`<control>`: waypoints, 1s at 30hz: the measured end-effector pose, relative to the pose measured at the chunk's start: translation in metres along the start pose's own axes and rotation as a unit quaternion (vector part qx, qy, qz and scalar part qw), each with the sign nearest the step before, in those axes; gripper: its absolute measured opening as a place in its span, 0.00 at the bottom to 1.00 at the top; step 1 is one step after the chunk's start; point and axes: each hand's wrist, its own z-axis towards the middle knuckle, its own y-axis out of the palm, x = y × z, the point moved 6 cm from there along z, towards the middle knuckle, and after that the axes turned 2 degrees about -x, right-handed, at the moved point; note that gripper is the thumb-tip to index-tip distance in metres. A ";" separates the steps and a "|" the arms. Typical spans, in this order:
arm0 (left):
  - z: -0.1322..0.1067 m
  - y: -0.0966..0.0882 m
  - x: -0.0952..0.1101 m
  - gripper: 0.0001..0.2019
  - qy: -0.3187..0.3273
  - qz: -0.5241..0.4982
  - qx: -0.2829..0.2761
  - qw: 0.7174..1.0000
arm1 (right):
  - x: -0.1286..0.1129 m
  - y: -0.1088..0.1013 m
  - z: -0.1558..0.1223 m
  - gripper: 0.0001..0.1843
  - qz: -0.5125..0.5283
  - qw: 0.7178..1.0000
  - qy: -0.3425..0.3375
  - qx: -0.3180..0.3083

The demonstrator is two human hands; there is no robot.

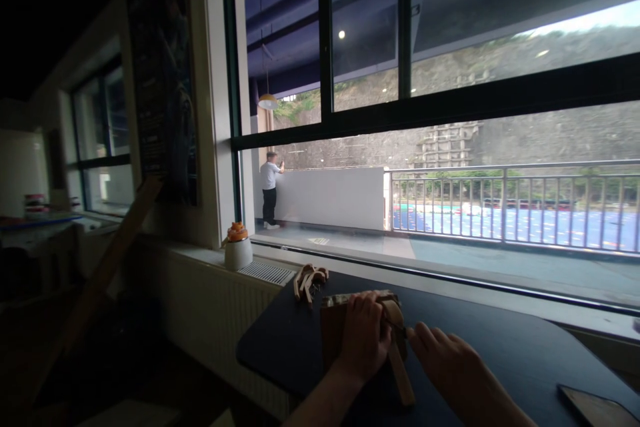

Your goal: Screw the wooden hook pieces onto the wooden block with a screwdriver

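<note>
My left hand (364,333) is closed over a brown block (333,330) on the dark table, pressing a curved wooden piece (393,312) against its right side. A straight leg of light wood (401,377) extends from there towards me. My right hand (445,350) is closed at the right of the curved piece, on a thin tool whose dark shaft reaches the wood. Most of that tool is hidden by the fingers, so its kind is unclear. Several similar curved wooden pieces (309,280) lie in a pile at the table's far left.
The dark table (280,340) stands against a large window. A phone-like flat object (595,407) lies at its right edge. On the sill is a white pot with an orange top (238,248). A person (270,188) stands outside; a long plank (110,260) leans at left.
</note>
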 end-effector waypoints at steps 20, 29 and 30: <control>0.000 0.000 0.000 0.14 -0.007 -0.021 -0.011 1.000 | 0.006 0.018 -0.015 0.14 0.099 0.990 0.080 -0.064; 0.000 -0.001 -0.001 0.14 -0.002 -0.013 -0.014 1.000 | 0.008 0.003 -0.005 0.21 0.120 0.991 0.010 -0.062; 0.000 -0.001 0.000 0.15 -0.001 -0.013 -0.015 1.000 | 0.009 0.004 -0.006 0.22 0.121 0.991 0.011 -0.061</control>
